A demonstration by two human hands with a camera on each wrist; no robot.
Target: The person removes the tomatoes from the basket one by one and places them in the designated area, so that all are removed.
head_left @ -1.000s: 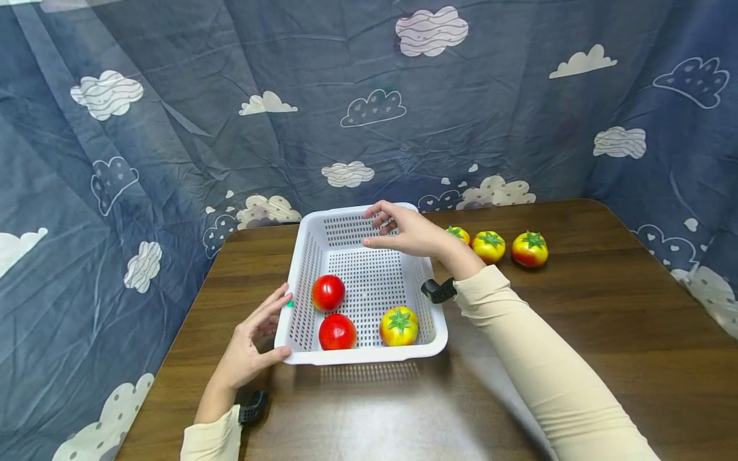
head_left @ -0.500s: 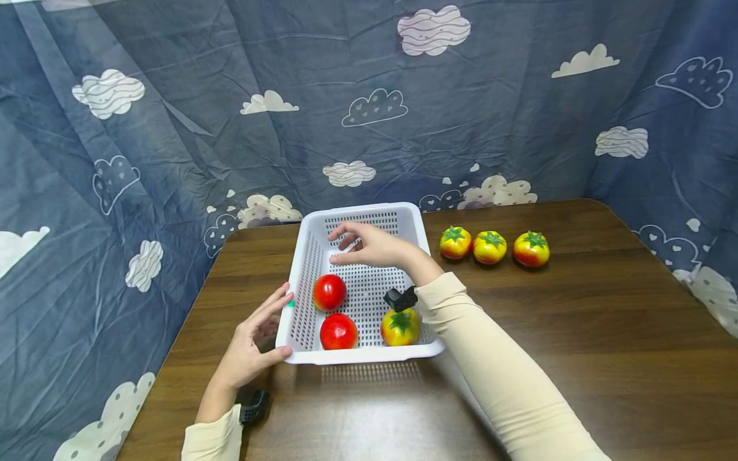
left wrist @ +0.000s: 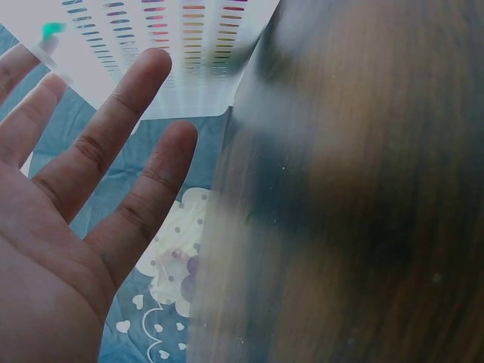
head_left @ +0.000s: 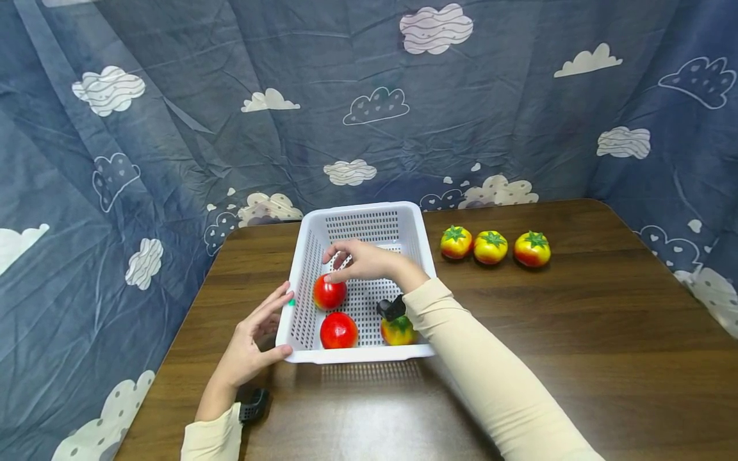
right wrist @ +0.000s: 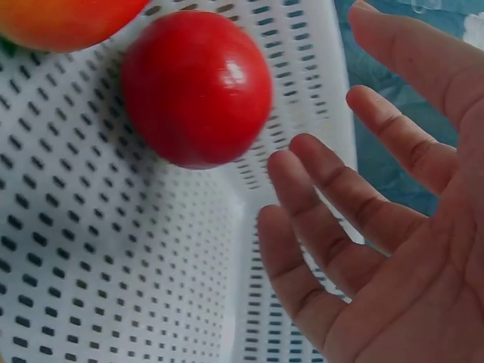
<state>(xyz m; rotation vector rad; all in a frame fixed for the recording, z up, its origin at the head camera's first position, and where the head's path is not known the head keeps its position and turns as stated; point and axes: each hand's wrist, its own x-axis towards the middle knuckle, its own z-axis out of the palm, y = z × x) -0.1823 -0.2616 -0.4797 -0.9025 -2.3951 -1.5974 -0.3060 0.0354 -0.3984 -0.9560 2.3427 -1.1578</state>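
A white perforated plastic basket (head_left: 363, 357) stands on the wooden table. Inside it, two red tomatoes lie on the left side: a farther tomato (head_left: 329, 296) and a nearer tomato (head_left: 339, 331). A yellow tomato (head_left: 396, 331) with a green leafy top sits at the near right, partly covered by the wrist camera. My right hand (head_left: 369, 261) hovers over the farther red tomato, fingers loosely bent and apart from it in the right wrist view. My left hand (head_left: 248, 346) touches the basket's left rim with spread, fairly straight fingers.
To the right of the basket, three yellow-red tomatoes stand in a row on the table: one beside the basket (head_left: 456, 242), a middle tomato (head_left: 491, 248) and a right-hand tomato (head_left: 532, 250). A blue cloud-patterned cloth (head_left: 288, 141) hangs behind the table.
My right hand has moved left and toward me, from the basket's right side to above the farther red tomato. My left hand has stayed at the rim.
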